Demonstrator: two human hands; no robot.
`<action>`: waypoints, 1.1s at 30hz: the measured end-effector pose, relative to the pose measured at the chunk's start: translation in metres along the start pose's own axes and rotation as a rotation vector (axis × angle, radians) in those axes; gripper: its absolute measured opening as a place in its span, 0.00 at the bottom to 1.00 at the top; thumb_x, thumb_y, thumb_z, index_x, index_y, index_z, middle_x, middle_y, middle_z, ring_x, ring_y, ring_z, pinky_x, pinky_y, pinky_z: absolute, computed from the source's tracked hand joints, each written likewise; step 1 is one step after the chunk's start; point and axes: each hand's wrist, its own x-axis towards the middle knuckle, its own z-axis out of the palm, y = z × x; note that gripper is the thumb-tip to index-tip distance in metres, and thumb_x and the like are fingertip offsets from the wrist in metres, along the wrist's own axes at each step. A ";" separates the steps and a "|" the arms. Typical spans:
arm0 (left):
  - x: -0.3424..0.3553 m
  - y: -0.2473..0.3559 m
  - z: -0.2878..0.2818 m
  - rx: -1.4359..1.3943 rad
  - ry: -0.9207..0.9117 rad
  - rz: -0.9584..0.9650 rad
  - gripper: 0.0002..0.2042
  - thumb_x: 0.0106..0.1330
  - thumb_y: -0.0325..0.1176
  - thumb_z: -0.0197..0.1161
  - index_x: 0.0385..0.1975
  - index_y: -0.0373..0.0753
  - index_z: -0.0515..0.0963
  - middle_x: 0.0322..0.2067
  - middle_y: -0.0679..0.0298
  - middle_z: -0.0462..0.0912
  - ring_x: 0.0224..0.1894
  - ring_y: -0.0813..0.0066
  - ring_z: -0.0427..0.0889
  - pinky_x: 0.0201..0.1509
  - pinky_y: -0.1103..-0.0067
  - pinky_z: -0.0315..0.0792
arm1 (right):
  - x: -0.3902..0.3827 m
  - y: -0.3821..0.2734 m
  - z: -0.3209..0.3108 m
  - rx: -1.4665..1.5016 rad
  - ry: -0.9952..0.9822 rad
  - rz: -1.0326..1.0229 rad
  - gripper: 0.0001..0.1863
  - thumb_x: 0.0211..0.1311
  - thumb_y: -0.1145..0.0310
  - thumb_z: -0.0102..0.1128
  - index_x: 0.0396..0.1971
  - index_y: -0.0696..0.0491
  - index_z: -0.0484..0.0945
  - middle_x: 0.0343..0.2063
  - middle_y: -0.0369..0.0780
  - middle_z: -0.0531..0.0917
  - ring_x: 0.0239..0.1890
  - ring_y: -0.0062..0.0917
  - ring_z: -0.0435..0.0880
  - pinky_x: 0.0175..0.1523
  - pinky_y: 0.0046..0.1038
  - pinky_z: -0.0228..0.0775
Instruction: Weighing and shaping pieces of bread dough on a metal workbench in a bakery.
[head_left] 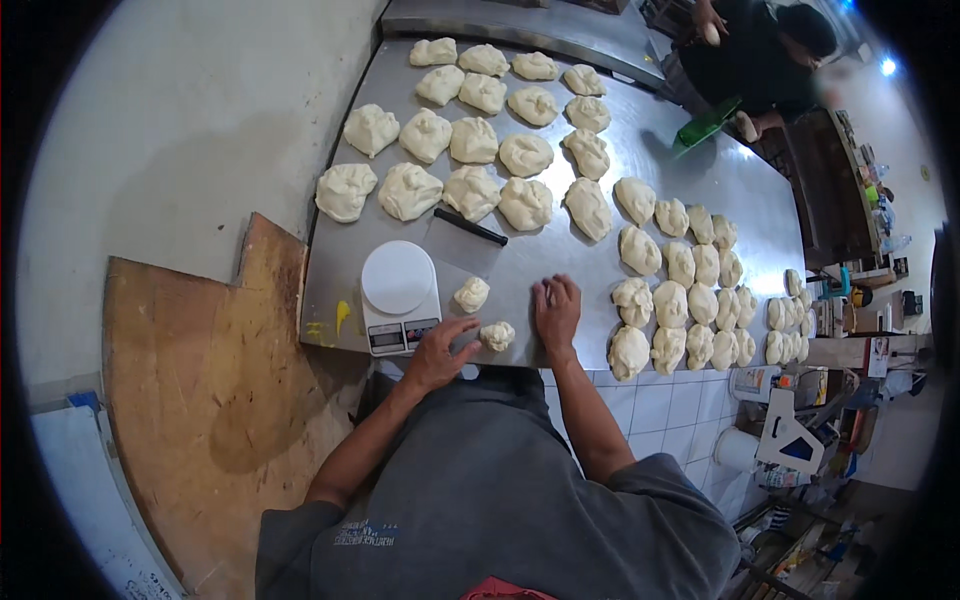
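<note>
My left hand [442,354] rests at the table's near edge, fingers apart, beside a small dough lump [497,336]. Another small dough piece [471,293] lies just beyond it. My right hand [557,316] is on the steel table [560,262] to the right of both pieces, its fingers bent downward; whether anything is under them is hidden. To the left of my left hand stands a white kitchen scale [399,282] with a bare round platform. A dough scraper with a black handle [470,227] lies flat beyond the scale.
Rows of large dough pieces [473,141] cover the far left of the table, and smaller dough pieces [672,304] fill the right side. At the far right a co-worker [745,60] holds a dough piece near a green scraper [708,125]. A wooden board [200,370] stands at left.
</note>
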 end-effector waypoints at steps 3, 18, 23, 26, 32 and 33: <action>0.005 0.002 -0.003 -0.012 -0.022 -0.027 0.20 0.67 0.27 0.71 0.60 0.35 0.83 0.52 0.58 0.88 0.50 0.63 0.87 0.56 0.72 0.79 | 0.004 0.004 -0.002 -0.008 -0.027 -0.039 0.08 0.70 0.69 0.67 0.43 0.56 0.85 0.46 0.45 0.85 0.48 0.40 0.82 0.54 0.38 0.75; 0.006 -0.003 -0.003 -0.023 -0.041 -0.101 0.20 0.67 0.28 0.71 0.59 0.36 0.83 0.51 0.58 0.88 0.47 0.65 0.86 0.54 0.73 0.79 | 0.042 0.032 -0.015 -0.350 -0.035 -0.061 0.21 0.70 0.63 0.68 0.57 0.57 0.82 0.59 0.47 0.84 0.60 0.44 0.82 0.66 0.40 0.73; 0.018 0.004 -0.006 0.013 -0.020 -0.183 0.20 0.66 0.27 0.70 0.59 0.36 0.83 0.54 0.57 0.87 0.51 0.62 0.85 0.59 0.70 0.77 | 0.010 -0.043 -0.029 0.181 -0.331 0.018 0.31 0.67 0.60 0.71 0.66 0.56 0.77 0.65 0.49 0.80 0.67 0.44 0.78 0.72 0.42 0.69; 0.025 -0.016 0.000 0.239 0.208 0.075 0.21 0.64 0.26 0.70 0.59 0.38 0.83 0.57 0.56 0.84 0.56 0.59 0.83 0.63 0.68 0.76 | -0.021 -0.080 -0.027 0.048 -0.554 -0.399 0.28 0.66 0.61 0.72 0.64 0.53 0.79 0.60 0.45 0.84 0.61 0.44 0.81 0.65 0.39 0.74; 0.064 -0.031 0.014 0.375 0.193 0.250 0.23 0.61 0.27 0.70 0.58 0.37 0.83 0.58 0.54 0.82 0.60 0.53 0.80 0.67 0.65 0.73 | -0.035 -0.055 -0.032 0.295 -0.620 0.046 0.21 0.65 0.61 0.72 0.55 0.52 0.86 0.52 0.44 0.85 0.50 0.41 0.83 0.58 0.37 0.75; 0.060 -0.039 0.019 0.424 0.205 0.254 0.23 0.60 0.27 0.70 0.58 0.37 0.83 0.58 0.54 0.82 0.60 0.52 0.80 0.67 0.64 0.73 | -0.025 -0.066 -0.048 0.305 -0.528 0.153 0.18 0.65 0.61 0.73 0.50 0.53 0.88 0.50 0.46 0.85 0.46 0.40 0.83 0.55 0.37 0.75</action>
